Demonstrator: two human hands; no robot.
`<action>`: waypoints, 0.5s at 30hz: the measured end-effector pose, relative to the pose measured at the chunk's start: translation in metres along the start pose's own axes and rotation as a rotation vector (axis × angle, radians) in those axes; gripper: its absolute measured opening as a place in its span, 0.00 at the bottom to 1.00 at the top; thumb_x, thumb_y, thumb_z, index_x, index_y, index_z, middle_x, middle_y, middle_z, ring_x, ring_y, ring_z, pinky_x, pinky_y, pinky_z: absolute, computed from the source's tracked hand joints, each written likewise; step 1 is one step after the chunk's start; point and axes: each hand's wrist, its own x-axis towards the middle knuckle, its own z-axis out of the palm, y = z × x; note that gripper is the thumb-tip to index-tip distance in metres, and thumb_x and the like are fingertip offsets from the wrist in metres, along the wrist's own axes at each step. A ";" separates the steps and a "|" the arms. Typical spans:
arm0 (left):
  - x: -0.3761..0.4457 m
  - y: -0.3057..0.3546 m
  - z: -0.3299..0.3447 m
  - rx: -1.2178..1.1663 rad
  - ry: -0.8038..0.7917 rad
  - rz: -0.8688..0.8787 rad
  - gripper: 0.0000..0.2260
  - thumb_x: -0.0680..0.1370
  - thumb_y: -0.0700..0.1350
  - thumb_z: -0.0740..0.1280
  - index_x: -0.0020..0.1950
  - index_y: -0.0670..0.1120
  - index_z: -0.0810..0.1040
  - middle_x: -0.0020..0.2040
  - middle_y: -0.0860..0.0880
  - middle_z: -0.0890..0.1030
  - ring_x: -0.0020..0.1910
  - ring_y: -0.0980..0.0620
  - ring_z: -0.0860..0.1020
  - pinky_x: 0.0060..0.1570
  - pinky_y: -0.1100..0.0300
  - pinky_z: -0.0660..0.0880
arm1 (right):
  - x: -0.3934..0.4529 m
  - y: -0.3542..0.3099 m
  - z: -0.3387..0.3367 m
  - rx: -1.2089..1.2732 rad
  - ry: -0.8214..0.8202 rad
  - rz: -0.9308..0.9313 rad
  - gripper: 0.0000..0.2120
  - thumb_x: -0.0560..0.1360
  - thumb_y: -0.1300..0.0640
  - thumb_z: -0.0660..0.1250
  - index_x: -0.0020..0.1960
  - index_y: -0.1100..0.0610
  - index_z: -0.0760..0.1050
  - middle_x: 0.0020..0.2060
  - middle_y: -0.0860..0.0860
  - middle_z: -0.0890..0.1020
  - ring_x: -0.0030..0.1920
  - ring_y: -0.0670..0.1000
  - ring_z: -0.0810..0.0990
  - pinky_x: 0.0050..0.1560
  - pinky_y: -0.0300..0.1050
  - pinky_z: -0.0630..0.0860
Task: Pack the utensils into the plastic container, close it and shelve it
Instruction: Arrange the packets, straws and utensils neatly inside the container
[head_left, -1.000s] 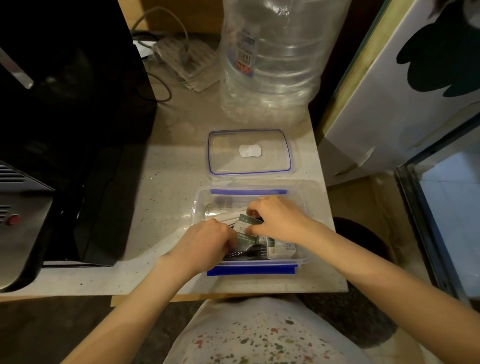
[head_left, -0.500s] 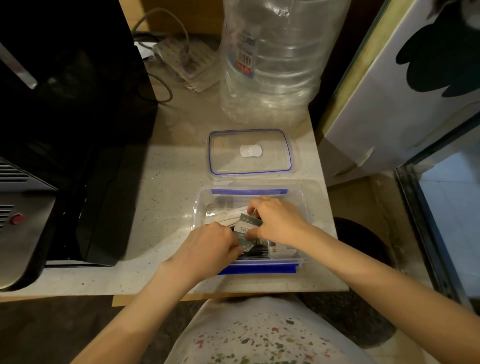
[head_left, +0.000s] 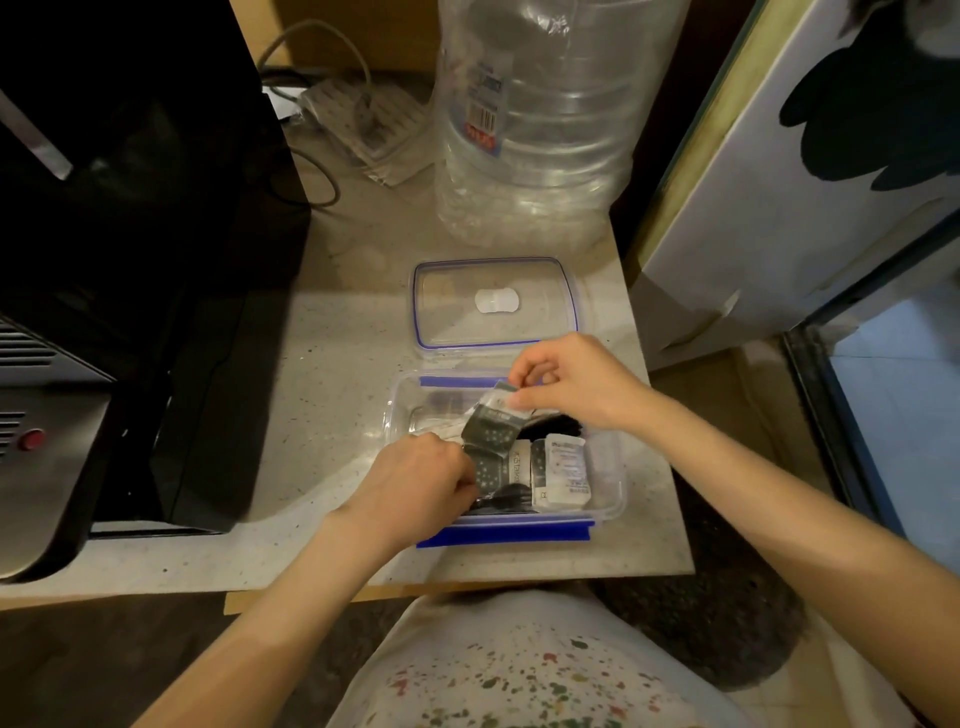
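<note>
speckled pale countertop (head_left: 332, 395) seen from the head camera, with a black appliance (head_left: 130, 260) far to the left of the plastic container (head_left: 608, 483) and a large clear water bottle (head_left: 540, 119) standing behind it. the container sits open near the counter's front edge, blue clip flaps (head_left: 504, 535) folded out at its near and far rims. its clear lid (head_left: 496, 304) lies flat on the counter just behind the container, apart from it, a white patch at its middle.

inside the container — wrapped utensil packets (head_left: 563, 470), dark and white, lie side by side toward the right half, with something black beneath them that is too dim to tell.

the left hand (head_left: 415, 483) reaches in over the container's near left corner, fingers closed on the lower end of a dark star-printed packet (head_left: 491, 431). the right hand (head_left: 576, 384) hovers above the container's far rim, thumb and forefinger pinching the packet's clear upper end — the packet is stretched at a slant between the two hands, partly raised above the others.

a paint-spattered white garment (head_left: 519, 670) fills the frame's bottom, in front of the container.
</note>
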 end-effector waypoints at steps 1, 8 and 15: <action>0.004 0.000 -0.002 -0.017 -0.005 0.001 0.10 0.77 0.47 0.61 0.45 0.47 0.82 0.41 0.48 0.84 0.39 0.51 0.81 0.43 0.55 0.80 | -0.002 0.000 -0.007 0.021 0.025 -0.009 0.06 0.68 0.60 0.74 0.40 0.51 0.79 0.37 0.43 0.81 0.39 0.39 0.79 0.39 0.31 0.75; 0.036 0.004 -0.005 -0.101 0.110 -0.028 0.10 0.74 0.46 0.67 0.53 0.46 0.77 0.50 0.47 0.82 0.47 0.48 0.79 0.49 0.51 0.79 | -0.014 0.012 -0.041 0.023 0.091 0.014 0.06 0.67 0.62 0.75 0.40 0.54 0.80 0.38 0.54 0.84 0.36 0.44 0.80 0.40 0.31 0.74; 0.042 0.008 0.005 -0.076 0.119 0.008 0.10 0.72 0.49 0.70 0.50 0.47 0.78 0.52 0.47 0.78 0.48 0.48 0.78 0.48 0.50 0.78 | -0.019 0.018 -0.031 -0.230 -0.167 0.087 0.05 0.69 0.59 0.74 0.43 0.52 0.80 0.40 0.49 0.84 0.42 0.44 0.82 0.43 0.37 0.77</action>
